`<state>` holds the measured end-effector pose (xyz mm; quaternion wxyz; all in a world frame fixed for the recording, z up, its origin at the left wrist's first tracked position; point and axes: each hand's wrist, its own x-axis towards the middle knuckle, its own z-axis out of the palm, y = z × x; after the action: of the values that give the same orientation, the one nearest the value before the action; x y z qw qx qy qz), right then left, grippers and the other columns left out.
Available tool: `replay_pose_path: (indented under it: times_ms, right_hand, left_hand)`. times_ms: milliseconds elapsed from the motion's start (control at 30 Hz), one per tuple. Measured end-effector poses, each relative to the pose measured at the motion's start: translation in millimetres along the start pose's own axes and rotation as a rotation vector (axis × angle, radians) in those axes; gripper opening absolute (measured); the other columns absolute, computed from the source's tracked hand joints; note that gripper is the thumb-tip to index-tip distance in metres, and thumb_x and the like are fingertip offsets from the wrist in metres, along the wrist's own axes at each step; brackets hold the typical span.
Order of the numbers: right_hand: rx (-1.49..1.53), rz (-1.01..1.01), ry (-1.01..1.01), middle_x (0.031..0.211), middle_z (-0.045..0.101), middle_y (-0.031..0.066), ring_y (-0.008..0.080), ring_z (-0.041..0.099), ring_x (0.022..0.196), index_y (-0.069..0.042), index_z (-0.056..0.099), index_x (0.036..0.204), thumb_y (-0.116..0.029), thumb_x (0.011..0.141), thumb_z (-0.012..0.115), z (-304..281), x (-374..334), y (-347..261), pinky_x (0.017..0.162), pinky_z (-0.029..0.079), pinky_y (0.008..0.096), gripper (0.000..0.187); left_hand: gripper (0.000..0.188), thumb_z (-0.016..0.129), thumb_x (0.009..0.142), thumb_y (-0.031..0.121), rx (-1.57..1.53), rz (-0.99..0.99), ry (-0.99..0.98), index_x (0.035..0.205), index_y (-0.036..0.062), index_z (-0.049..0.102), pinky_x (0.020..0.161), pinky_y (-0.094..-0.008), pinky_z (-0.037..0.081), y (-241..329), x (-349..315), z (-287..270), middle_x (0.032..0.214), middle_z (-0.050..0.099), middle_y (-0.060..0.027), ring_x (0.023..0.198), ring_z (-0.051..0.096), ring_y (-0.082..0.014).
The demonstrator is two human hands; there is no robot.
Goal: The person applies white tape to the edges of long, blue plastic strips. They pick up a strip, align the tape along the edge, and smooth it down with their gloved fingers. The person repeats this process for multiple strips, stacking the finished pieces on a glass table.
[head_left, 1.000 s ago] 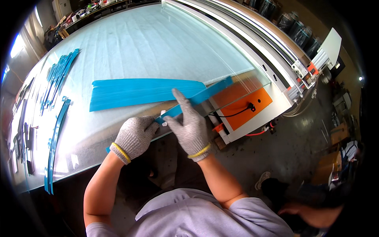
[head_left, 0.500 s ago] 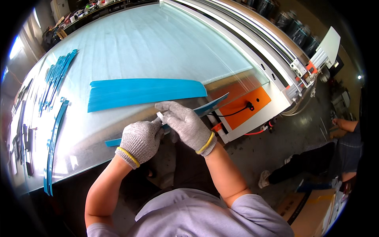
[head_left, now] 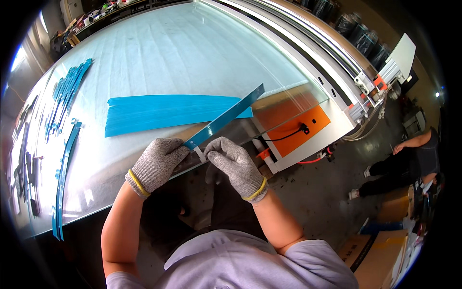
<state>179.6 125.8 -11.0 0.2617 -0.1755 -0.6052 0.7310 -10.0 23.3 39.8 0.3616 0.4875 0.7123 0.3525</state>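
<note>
My left hand (head_left: 159, 164), in a grey knit glove with a yellow cuff, grips one end of a flat blue strip (head_left: 226, 117). The strip slants up and to the right, its far end over a wide blue piece (head_left: 168, 115) that looks like strips laid side by side on the glass. By the gripped end, a small white tab (head_left: 199, 153) sticks out towards my right hand (head_left: 235, 166). That gloved hand has its thumb and forefinger pinched together at the tab; whether the tab is held between them is hard to make out.
A large glass sheet (head_left: 163, 58) covers the table, with narrow blue strips (head_left: 70, 94) at the left and longer ones (head_left: 65, 178) at its near edge. A white machine frame (head_left: 332, 111) with an orange panel (head_left: 293, 130) borders the right. Beyond stand another person (head_left: 409, 161) and cardboard boxes (head_left: 378, 253).
The blue strip has swung from low across my hands to a raised slant above the wide piece. My hands have moved apart slightly, the left leftwards. The other person has moved farther away.
</note>
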Motion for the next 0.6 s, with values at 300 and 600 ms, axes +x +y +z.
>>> replay_pose_path:
  times_ms: [300,600]
  right_hand:
    - [-0.114,-0.081,0.364,0.092,0.071,0.0058,0.0086,0.064,0.072,0.001,0.067,0.098,-0.008,0.100,0.060,-1.0,-7.2,11.9,0.062,0.051,0.0221,0.011]
    - [-0.292,-0.551,0.813,0.083,0.061,0.0042,0.0090,0.052,0.061,0.000,0.062,0.103,0.002,0.100,0.055,-8.1,-17.1,-5.4,0.057,0.044,0.0245,0.007]
  left_hand:
    - [0.027,0.056,0.098,0.023,0.323,0.139,0.004,0.094,0.0020,0.072,0.073,-0.0469,0.052,0.9,-5.5,8.9,0.082,0.069,-0.0219,0.077,0.067,-0.0399]
    - [0.026,0.057,0.098,0.026,0.416,0.227,0.087,0.091,0.0059,0.072,0.073,-0.0483,0.053,0.9,-11.8,19.9,0.082,0.070,-0.0196,0.078,0.067,-0.0402]
